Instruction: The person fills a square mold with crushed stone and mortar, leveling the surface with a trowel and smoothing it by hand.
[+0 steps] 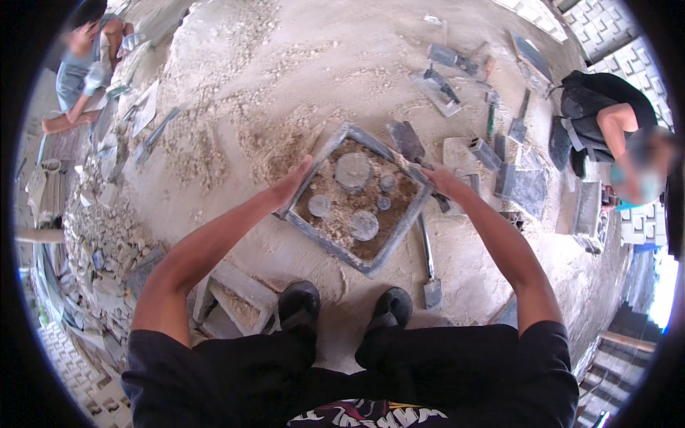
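Observation:
A square grey moulding frame is tilted like a diamond between my arms, above the sandy floor or on it; I cannot tell which. Brown sand fills it, and several round pale discs lie in the sand, among them a large disc and a small disc. My left hand grips the frame's left side, its fingers partly hidden. On the opposite side, my right hand holds the frame near its corner. Just beyond the right hand lies a dark flat blade.
A long-handled trowel lies right of my feet. Rubble is heaped at the left, beside an angular frame. Grey blocks and hand tools lie right. One person crouches far left, another person bends at right.

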